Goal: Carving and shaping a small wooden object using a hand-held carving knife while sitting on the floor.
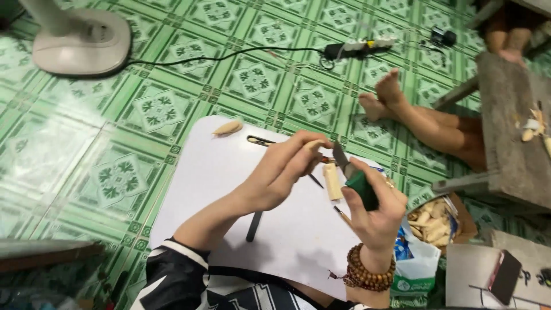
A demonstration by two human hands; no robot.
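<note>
Small pale wood piece (314, 144) pinched at fingertip height above the white surface (201, 172), just left of a short grey knife blade (340, 158). Held up close to the blade, probably so the edge can meet it under control. Left hand (281, 172) curled, fingers together and clamped on the wood piece, thumb and forefinger at its end. Right hand (373, 209) wrapped shut around a dark green handle (363, 189), blade rising from the top of the fist and tilted toward the left hand; grip looks firm, likely for steadiness. Band of brown wooden beads (367, 272) round the right wrist.

Directly beneath the hands, 1 cream wood block (332, 182) lying flat on the surface, close at hand. Thin dark tools beside it: 1 long one (253, 227) near the left forearm, another (258, 140) further up with a looped end, and a slim pointed one (317, 181) half hidden by the left hand. Near the far corner of the surface, 1 shaped tan wood piece (228, 128) set apart.

To the right, on the green patterned floor (143, 109), an open bag (433, 221) full of pale wood chunks, within easy reach. Beyond, another person's bare feet (381, 97), a rough wooden bench (508, 126), a fan base (80, 40) and a power strip (359, 46).
</note>
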